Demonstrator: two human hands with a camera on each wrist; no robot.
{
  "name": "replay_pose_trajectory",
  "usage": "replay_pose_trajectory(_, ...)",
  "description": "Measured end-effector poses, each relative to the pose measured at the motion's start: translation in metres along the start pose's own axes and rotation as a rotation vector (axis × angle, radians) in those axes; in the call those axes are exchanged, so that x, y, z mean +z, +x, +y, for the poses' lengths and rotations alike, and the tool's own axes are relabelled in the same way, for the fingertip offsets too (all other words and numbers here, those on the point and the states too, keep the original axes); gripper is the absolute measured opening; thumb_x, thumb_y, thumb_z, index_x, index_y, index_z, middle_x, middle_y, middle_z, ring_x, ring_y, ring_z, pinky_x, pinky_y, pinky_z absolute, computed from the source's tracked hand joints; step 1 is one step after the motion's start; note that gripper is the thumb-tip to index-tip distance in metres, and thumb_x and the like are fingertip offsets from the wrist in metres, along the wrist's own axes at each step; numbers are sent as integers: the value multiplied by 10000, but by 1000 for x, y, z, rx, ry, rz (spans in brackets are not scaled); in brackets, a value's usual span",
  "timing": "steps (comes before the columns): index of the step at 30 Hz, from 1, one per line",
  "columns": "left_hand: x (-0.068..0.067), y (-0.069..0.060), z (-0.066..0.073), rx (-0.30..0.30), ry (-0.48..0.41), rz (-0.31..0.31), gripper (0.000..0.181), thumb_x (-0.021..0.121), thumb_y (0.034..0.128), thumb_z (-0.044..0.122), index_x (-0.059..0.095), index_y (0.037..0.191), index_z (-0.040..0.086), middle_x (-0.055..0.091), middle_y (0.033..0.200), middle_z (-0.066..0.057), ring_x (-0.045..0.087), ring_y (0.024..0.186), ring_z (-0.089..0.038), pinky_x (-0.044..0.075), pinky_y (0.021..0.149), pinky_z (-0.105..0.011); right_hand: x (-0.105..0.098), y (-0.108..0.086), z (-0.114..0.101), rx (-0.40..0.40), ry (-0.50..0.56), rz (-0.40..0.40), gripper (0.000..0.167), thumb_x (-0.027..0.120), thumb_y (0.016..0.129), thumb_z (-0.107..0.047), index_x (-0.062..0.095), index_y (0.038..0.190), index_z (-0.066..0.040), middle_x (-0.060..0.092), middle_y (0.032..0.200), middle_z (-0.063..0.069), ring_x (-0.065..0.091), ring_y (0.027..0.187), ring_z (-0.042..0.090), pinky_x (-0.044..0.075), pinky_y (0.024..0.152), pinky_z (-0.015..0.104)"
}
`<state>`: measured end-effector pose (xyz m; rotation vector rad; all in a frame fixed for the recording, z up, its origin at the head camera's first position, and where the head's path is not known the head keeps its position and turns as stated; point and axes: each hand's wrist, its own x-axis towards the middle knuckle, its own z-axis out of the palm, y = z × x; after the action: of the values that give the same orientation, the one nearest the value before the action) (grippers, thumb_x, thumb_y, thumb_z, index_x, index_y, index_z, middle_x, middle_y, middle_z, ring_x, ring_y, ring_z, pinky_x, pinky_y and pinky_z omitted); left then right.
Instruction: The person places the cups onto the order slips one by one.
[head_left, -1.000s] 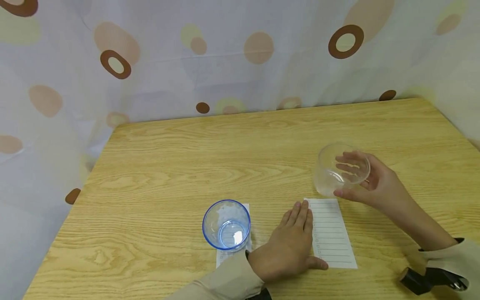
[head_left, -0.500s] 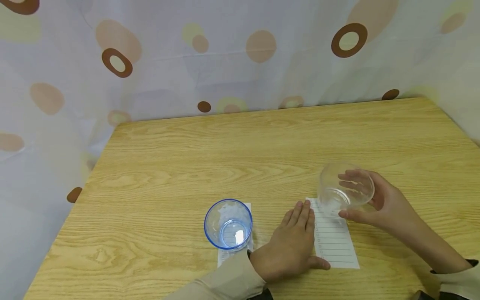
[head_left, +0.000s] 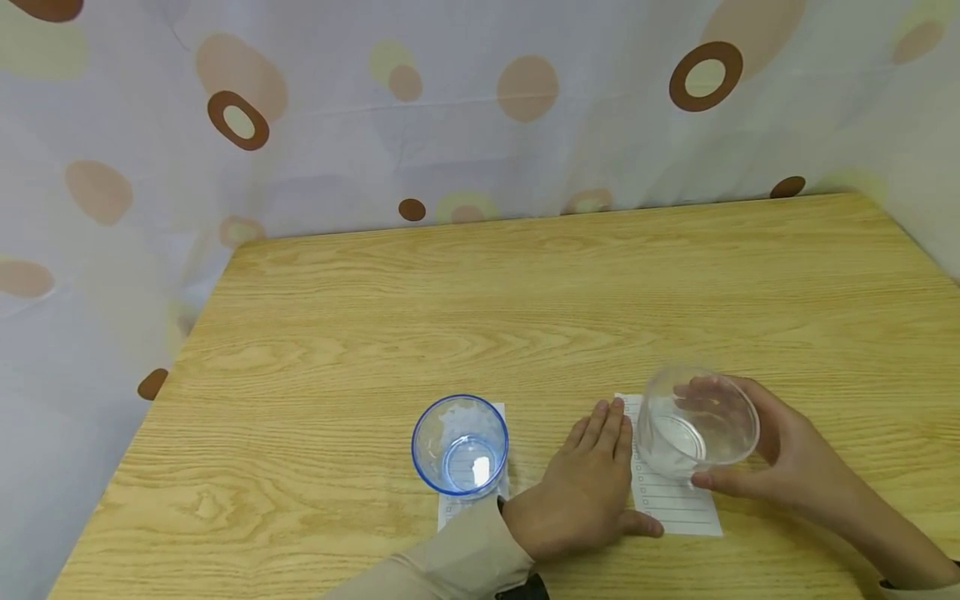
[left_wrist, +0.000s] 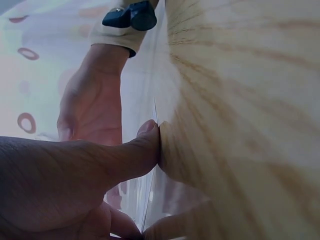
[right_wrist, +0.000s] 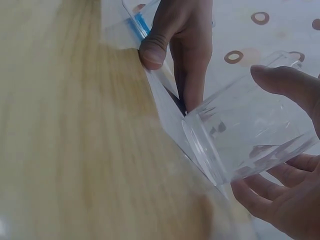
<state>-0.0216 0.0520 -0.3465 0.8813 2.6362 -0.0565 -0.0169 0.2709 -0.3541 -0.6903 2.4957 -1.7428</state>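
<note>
My left hand (head_left: 577, 487) lies flat with straight fingers along the left edge of a lined checklist sheet (head_left: 682, 508), its thumb spread by the lower corner. Curled around the side of a clear cup (head_left: 693, 425), my right hand (head_left: 787, 467) holds it over that sheet, mouth tilted toward the right. In the right wrist view the clear cup (right_wrist: 240, 130) has its base at the sheet (right_wrist: 170, 120); whether it rests fully there I cannot tell. A blue-rimmed clear cup (head_left: 460, 446) stands upright on a second lined sheet (head_left: 452, 510), left of my left hand.
The wood-grain table (head_left: 300, 358) reaches back to a white curtain (head_left: 450, 100) with brown and beige circles. My left sleeve (head_left: 450, 554) covers the lower part of the second sheet.
My right hand has brought the clear cup toward me, from behind the right sheet to over it. My left hand and the blue-rimmed cup have stayed in place.
</note>
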Motion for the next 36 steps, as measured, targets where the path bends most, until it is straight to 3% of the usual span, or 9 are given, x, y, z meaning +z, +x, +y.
replay_pose_trajectory(6,0,0,0,-3,9,-2,1044,454,802,764,164,1549,94,46,1618,-71,28,1474,-185,118,1176,-276,4,-7,1,-18,-3,-2,890,800,588,209,412,1372,44,548,1335,19,526,1181,43,394,952,95)
replay_pose_trajectory(13,1,0,0,0,8,-2,1039,450,806,761,165,1548,93,43,1617,-72,24,1474,-188,114,1177,-277,7,-14,3,18,-60,-3,966,836,574,166,386,1412,0,534,1316,-54,543,1123,15,430,904,99)
replay_pose_trajectory(27,0,-1,0,-13,16,-21,1035,439,805,769,150,1554,115,18,1621,-51,5,1477,-174,98,1179,-268,6,-16,5,-6,2,-31,944,806,581,207,379,1403,29,522,1325,11,560,1117,55,435,908,113)
replay_pose_trajectory(36,1,-1,-1,1,6,-6,1026,438,818,760,154,1550,100,32,1619,-58,4,1475,-181,94,1179,-276,6,-15,8,-37,100,-46,944,774,585,248,354,1411,62,512,1347,47,546,1150,72,426,927,116)
